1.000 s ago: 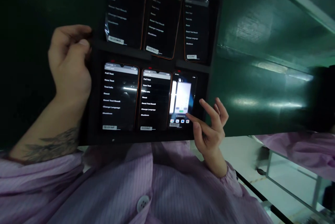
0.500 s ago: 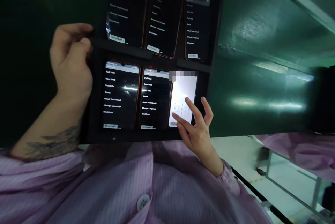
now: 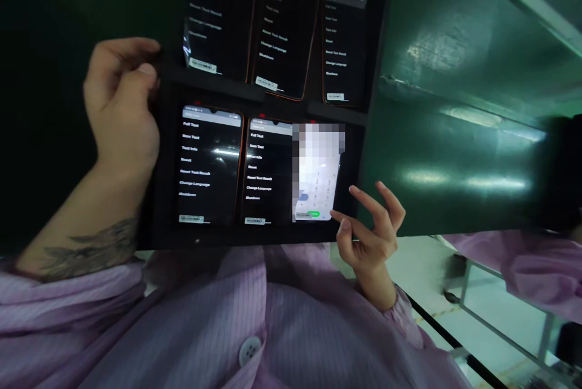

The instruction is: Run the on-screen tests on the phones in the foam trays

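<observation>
Now, tray (image 3: 163,207): I count six phones (image 3: 209,165).
Left hand (image 3: 120,110): grips its left edge.
Right hand (image 3: 370,234): open, moved down beside lit phone (image 3: 318,177).

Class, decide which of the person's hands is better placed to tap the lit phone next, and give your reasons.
Probably the right hand: it hovers open beside the lit phone, at its lower corner, while the left hand is clasped on the tray at the opposite edge.
</observation>
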Motion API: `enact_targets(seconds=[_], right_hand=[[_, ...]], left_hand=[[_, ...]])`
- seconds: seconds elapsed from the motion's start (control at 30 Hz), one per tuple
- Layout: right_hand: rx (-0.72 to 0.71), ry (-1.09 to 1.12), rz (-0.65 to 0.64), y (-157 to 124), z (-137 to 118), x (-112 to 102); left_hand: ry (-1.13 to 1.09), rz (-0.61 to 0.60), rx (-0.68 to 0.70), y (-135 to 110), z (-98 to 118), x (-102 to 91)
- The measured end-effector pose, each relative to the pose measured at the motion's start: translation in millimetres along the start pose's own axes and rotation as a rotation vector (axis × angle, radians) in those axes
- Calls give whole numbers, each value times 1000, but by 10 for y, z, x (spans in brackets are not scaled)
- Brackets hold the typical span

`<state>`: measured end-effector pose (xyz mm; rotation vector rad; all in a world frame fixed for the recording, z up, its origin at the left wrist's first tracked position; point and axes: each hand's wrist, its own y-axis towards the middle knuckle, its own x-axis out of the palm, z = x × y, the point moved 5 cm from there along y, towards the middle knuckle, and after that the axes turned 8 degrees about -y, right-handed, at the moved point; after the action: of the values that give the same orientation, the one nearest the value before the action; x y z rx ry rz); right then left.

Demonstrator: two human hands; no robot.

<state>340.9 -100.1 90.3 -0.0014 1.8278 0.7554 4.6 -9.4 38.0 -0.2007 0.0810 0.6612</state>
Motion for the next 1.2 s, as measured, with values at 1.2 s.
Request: enact_targets(seconds=[1.2], right_hand=[[150,-125,-167,9,131,261]], left_hand=[[-12,-99,21,30,-103,-61]])
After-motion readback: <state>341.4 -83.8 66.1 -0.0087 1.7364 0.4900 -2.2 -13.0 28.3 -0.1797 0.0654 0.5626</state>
